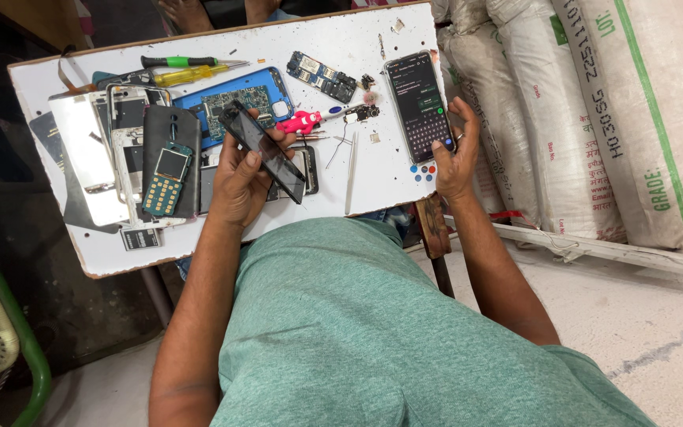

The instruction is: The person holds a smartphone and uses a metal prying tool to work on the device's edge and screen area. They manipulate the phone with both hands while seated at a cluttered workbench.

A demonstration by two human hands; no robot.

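Note:
My left hand grips a dark, slim phone screen part, tilted over the white work board. My right hand rests at the board's right edge, its thumb touching the lit screen of a black smartphone that lies on the board. Between the hands lie a pink tool, thin tweezers and a white stick. A blue phone shell with a bare circuit board sits just behind my left hand.
Left of my hand lie a small keypad phone, several phone backs and frames, and green and yellow screwdrivers. Another circuit board lies at the back. Large white sacks stand at the right; a green chair at the left.

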